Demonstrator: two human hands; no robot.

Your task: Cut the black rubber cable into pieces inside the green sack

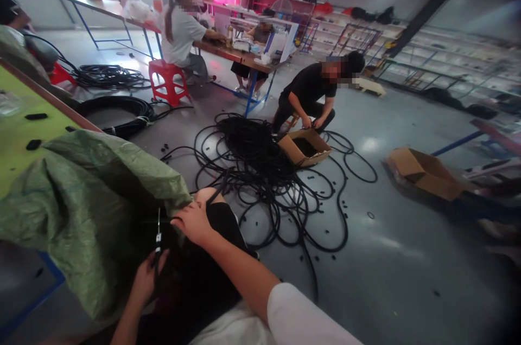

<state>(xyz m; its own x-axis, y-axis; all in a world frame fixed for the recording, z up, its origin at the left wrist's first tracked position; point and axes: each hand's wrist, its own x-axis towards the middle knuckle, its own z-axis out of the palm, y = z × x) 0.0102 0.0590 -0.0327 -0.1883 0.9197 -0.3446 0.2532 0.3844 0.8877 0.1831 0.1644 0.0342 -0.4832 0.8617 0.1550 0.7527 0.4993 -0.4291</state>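
White sleeve, R hand w/ fingers round blk hose, L hand likewise round bladed tool

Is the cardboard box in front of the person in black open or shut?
Open: nothing covers the top of the cardboard box, and dark contents show inside.

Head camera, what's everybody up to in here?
The person's left hand holds a metal-tipped tool, while the right hand holds black tubing at the edge of a green sack. Loops of tubing lie on the floor ahead, where a seated co-worker bends over a cardboard box.
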